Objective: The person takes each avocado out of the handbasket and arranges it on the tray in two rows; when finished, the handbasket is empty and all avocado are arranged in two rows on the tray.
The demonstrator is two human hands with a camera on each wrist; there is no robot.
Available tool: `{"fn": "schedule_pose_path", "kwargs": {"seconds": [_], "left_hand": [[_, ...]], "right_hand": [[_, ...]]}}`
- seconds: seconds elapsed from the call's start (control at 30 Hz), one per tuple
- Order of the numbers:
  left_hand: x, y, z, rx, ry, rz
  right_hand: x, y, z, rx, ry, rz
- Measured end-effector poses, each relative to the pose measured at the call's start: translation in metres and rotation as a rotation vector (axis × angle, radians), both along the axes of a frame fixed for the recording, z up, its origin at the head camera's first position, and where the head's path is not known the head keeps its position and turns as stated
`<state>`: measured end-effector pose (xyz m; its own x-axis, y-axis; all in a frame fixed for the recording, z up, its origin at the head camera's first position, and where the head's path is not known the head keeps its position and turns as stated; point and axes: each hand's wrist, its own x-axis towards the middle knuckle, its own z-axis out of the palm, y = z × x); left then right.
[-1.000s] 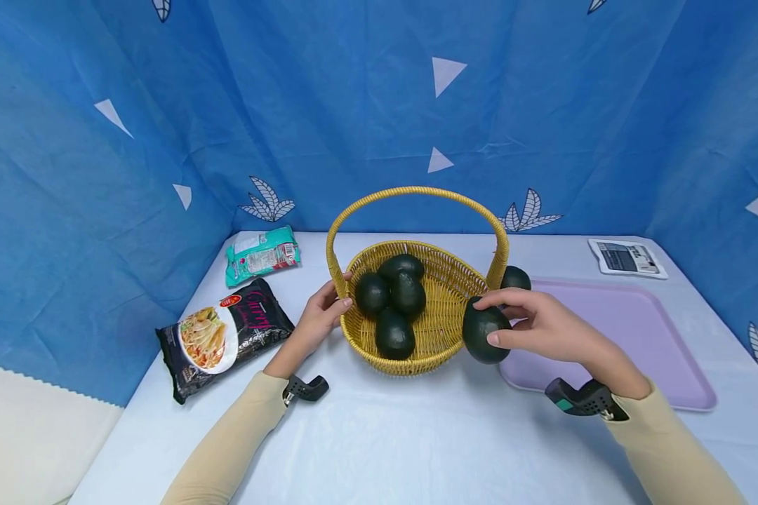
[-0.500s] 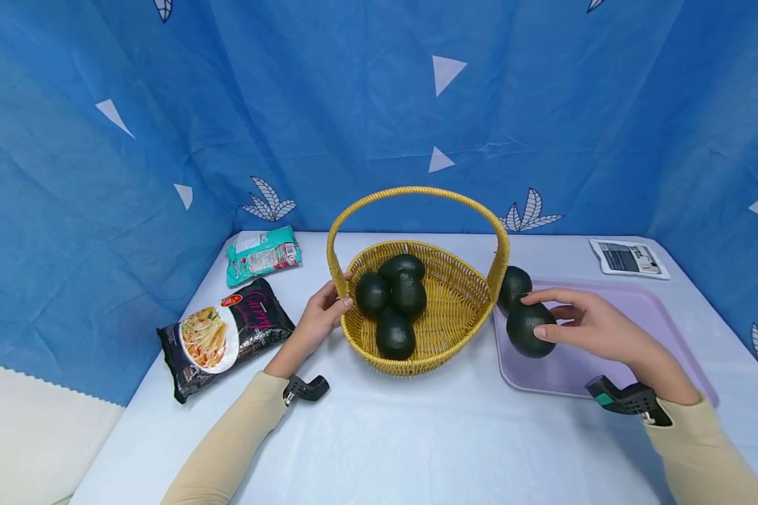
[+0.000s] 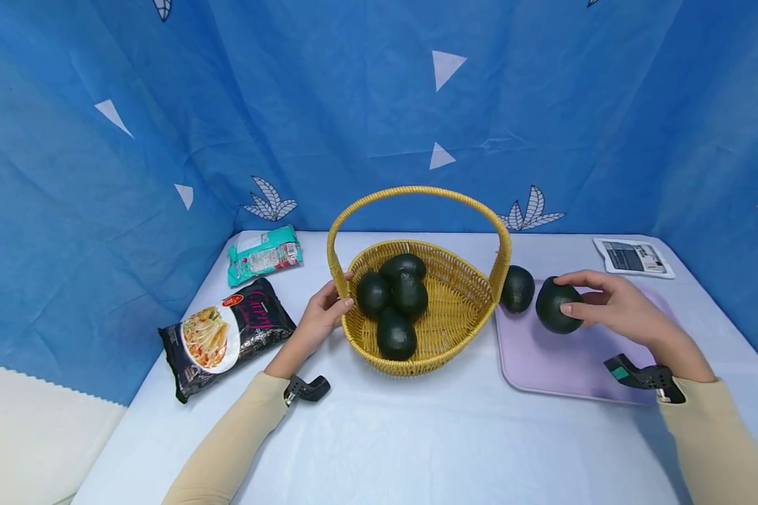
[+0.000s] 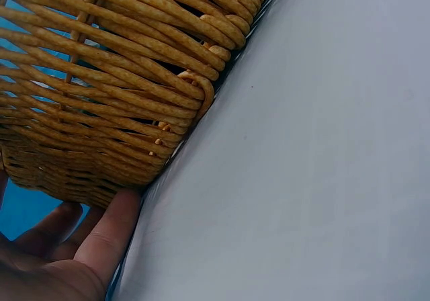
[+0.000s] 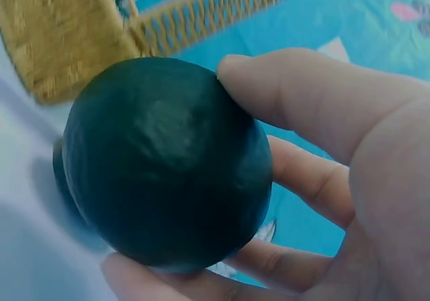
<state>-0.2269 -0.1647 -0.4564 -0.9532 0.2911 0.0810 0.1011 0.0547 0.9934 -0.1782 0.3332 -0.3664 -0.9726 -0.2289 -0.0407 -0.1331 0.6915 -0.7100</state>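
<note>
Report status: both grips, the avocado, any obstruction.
Right grip holding avocado over purple tray. Left grip holding basket, four avocados inside. Possible obstacle: second avocado on tray, close alongside.

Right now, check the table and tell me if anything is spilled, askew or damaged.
Nothing looks spilled or damaged. The black noodle packet and teal packet lie at a slant on the left, mildly askew; the basket stands upright.

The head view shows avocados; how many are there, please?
6: four avocados in the basket, a fifth on the tray, a sixth in the right hand over the tray. The basket may hide more.
</note>
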Motion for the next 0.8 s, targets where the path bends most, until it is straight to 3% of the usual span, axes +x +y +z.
{"fn": "schedule_pose_path", "kwargs": {"seconds": [0.3, 0.8], "left_hand": [[-0.001, 0.001, -0.002, 0.010, 0.002, -0.003], [-0.002, 0.000, -0.003, -0.004, 0.007, 0.008]], "right_hand": [[-0.023, 0.030, -0.018, 0.038, -0.068, -0.051], [-0.040, 0.051, -0.032, 0.045, -0.170, -0.101]]}}
